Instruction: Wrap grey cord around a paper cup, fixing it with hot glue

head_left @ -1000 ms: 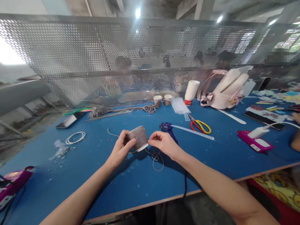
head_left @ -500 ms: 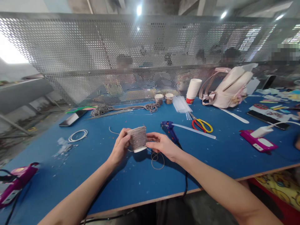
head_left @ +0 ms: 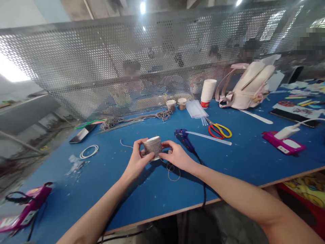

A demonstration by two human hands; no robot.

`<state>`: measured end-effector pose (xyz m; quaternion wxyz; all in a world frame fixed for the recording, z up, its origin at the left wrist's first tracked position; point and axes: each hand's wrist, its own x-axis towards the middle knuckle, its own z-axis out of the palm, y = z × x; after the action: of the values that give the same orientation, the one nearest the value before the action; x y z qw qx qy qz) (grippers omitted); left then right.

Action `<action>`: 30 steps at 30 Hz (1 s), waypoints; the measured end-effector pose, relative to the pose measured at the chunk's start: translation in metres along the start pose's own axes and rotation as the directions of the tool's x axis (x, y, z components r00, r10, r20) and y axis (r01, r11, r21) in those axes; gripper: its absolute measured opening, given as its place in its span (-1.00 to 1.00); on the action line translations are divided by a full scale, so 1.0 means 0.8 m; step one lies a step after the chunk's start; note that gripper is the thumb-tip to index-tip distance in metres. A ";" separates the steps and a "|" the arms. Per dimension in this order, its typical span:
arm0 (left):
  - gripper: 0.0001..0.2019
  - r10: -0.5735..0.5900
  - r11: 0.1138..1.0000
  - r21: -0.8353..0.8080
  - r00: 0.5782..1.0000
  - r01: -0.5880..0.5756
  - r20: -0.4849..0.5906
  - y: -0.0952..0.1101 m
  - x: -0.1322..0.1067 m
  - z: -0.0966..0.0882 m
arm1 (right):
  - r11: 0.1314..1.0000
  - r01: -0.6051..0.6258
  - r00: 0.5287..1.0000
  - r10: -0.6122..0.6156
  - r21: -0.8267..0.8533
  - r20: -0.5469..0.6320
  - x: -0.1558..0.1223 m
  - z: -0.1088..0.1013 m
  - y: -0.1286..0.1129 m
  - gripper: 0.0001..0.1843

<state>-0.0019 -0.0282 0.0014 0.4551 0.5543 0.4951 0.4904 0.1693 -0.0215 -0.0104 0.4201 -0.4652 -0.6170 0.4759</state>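
Grey-brown cord (head_left: 153,149), wound in close rows, wraps the tapered paper cup (head_left: 153,139) you hold above the table (head_left: 142,206). Your grip is clamped on it, left hand (head_left: 138,157) and right hand (head_left: 176,156) at opposite sides. A loose cord loop (head_left: 174,180) lies nearby. Beyond sit a blue glue gun (head_left: 185,139), its black cable (head_left: 204,189) passing beneath your right forearm (head_left: 228,186), and red-and-yellow-handled scissors (head_left: 220,130).

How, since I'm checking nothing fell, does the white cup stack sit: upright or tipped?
Upright: the cup stack rises from the blue table, its red end at the bottom and white above.
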 end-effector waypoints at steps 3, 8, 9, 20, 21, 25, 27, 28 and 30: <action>-0.54 0.011 1.000 0.006 0.999 -0.011 -0.052 0.006 -0.003 0.005 | 0.997 0.043 0.999 -0.042 -0.069 0.021 -0.004 -0.004 -0.006 -0.69; -0.56 0.100 0.994 -0.023 0.978 -0.106 -0.184 0.004 -0.006 0.007 | 0.913 0.297 0.945 -0.323 -0.280 -0.051 -0.013 -0.008 -0.006 -0.82; -0.56 0.100 0.994 -0.022 0.975 -0.106 -0.198 0.004 -0.006 0.007 | 0.867 0.372 0.910 -0.410 -0.330 -0.051 -0.016 -0.008 -0.005 -0.85; -0.52 0.034 0.999 -0.018 0.994 -0.036 -0.107 0.015 -0.019 0.012 | 0.625 0.521 0.764 -0.646 -0.581 -0.010 -0.030 -0.010 -0.011 -0.87; -0.52 0.041 0.999 -0.015 0.993 -0.043 -0.110 0.015 -0.018 0.013 | 0.623 0.513 0.764 -0.644 -0.590 -0.016 -0.030 -0.010 -0.011 -0.87; -0.48 0.050 0.998 0.054 0.988 -0.042 -0.145 0.015 -0.018 0.013 | 0.579 0.502 0.757 -0.653 -0.642 0.003 -0.030 -0.010 -0.011 -0.82; -0.45 0.047 0.996 0.079 0.988 -0.036 -0.148 0.015 -0.019 0.013 | 0.555 0.509 0.749 -0.662 -0.657 0.021 -0.032 -0.010 -0.012 -0.80; -0.44 0.045 0.996 0.082 0.988 -0.033 -0.151 0.016 -0.019 0.013 | 0.551 0.512 0.746 -0.666 -0.658 0.023 -0.033 -0.009 -0.013 -0.79; -0.41 0.040 0.997 0.078 0.988 -0.029 -0.149 0.016 -0.019 0.013 | 0.565 0.519 0.742 -0.670 -0.642 0.011 -0.034 -0.008 -0.015 -0.79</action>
<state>0.0096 -0.0450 0.0113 0.3868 0.5411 0.5363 0.5196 0.1797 -0.0483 0.0003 0.4534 -0.3892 -0.8015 0.0223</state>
